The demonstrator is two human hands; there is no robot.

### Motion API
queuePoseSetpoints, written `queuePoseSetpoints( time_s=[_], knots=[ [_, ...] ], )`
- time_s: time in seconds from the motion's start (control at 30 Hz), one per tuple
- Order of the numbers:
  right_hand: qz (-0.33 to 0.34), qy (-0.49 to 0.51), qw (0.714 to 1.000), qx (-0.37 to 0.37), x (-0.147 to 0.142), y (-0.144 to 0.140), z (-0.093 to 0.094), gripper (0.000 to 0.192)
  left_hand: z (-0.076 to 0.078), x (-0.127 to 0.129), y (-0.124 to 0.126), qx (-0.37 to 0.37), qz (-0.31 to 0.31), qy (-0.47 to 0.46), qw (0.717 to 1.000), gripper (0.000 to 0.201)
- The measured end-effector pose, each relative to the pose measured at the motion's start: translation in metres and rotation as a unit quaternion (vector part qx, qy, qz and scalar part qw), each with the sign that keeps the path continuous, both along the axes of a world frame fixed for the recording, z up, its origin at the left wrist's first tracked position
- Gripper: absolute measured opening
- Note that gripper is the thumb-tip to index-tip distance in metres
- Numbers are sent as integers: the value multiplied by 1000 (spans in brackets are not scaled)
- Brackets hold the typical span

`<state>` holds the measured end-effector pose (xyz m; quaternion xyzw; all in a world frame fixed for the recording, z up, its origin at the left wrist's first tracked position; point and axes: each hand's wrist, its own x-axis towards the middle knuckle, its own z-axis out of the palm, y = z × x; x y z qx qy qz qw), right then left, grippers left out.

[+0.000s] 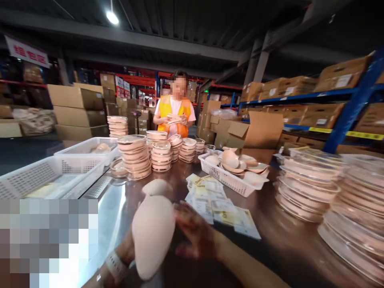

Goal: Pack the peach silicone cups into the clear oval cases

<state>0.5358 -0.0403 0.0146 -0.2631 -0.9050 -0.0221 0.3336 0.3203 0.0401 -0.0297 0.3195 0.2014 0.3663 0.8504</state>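
A beige bra cup (153, 236), smooth and rounded, is held up in front of me, with a second bra cup (157, 187) showing just beyond its top. My left hand (127, 246) grips it from behind on the left, most of its fingers hidden by it. To the right of the cup is my right hand (196, 228), slightly blurred, with thumb and fingers apart. Its fingertips are close to the cup's right edge; whether they touch I cannot tell. Past that hand lie several printed paper packets (210, 196) on the dark tabletop (183, 172).
A white basket (222, 180) holds loose bra cups. Stacked clear round containers (135, 158) with beige contents stand mid-table, with more stacked containers (309, 184) at right. White baskets (51, 170) sit at left. A person in an orange vest (165, 107) works across the table.
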Motion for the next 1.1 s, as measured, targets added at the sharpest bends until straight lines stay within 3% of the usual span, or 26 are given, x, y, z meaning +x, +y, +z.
queuePoseSetpoints(
  time_s=[0.1, 0.2, 0.3, 0.57, 0.7, 0.8, 0.87, 0.9, 0.97, 1.03, 1.1],
  knots=[
    [79, -63, 994, -35, -29, -20, -34, 73, -9, -12, 17, 0, 38, -18, 999, 54],
    [58, -74, 992, -88, -33, -21, -59, 55, -14, -17, 27, -13, 51, -27, 998, 39],
    [0, -34, 990, -136, -25, -13, -71, 40, -10, -18, 27, -21, 36, -31, 999, 34],
    [-57, -60, 975, -204, -21, -10, -71, 31, 12, -12, 7, -10, -15, -19, 1000, 53],
    [-44, -67, 972, -222, -21, -11, -66, 30, 12, -12, -2, -1, -6, -11, 1000, 50],
    [-31, -15, 957, -290, -25, -12, -60, 31, 7, -12, 0, 3, 5, -10, 1000, 48],
    [-21, 87, 916, -392, -35, -16, -56, 35, -1, -11, 6, 6, 9, -4, 1000, 45],
    [-12, 158, 877, -453, -42, -19, -54, 39, -6, -10, 10, 8, 10, 2, 1000, 44],
    [15, 306, 766, -565, -60, -24, -51, 51, -16, -6, 17, 14, 5, 20, 1000, 43],
    [42, 416, 652, -633, -76, -28, -50, 62, -26, 1, 21, 26, -12, 49, 998, 40],
    [44, 456, 587, -668, -86, -30, -48, 60, -33, 12, 23, 47, -36, 86, 995, 38]
  ],
)
